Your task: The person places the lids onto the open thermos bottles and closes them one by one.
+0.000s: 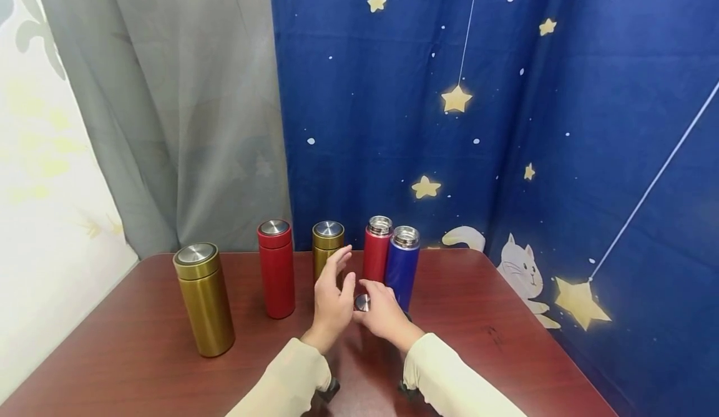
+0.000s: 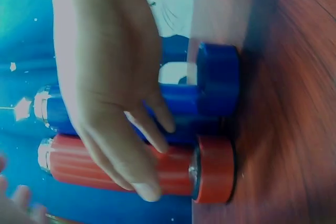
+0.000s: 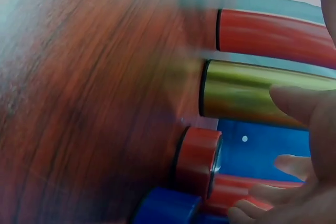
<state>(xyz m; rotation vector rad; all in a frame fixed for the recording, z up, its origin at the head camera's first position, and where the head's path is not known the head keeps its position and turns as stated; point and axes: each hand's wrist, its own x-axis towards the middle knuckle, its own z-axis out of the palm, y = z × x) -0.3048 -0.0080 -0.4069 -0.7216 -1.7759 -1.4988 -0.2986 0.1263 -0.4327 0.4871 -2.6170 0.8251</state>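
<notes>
Since the lidless red bottle (image 1: 377,255) makes the handiest landmark, I'll place everything off that. The bit that matters, I'd say, is the red lid (image 1: 362,303): it's on the table (image 1: 466,342) right in front of that bottle, on the person's side, silver face up, so its axis runs straight up and down just like the bottle's.

Right hand (image 1: 384,311) is the nearer one, imo. It's out in front of the red bottle too, and from the left wrist view its fingers dangle above the lid, loosely bent and apart, not pinching anything that I can see. Left hand (image 1: 332,298) sits in front and a bit left of the bottle, fingers raised and pretty straight, thumb apart, nothing in it.

Watch the neighbours tho: the lidless blue bottle (image 1: 403,270) is just right of the red one, with a blue lid (image 2: 219,80) in front and to the right. So a straight-down reach with the right hand probably suits best, as coming in from the side could clip that blue lid.
</notes>
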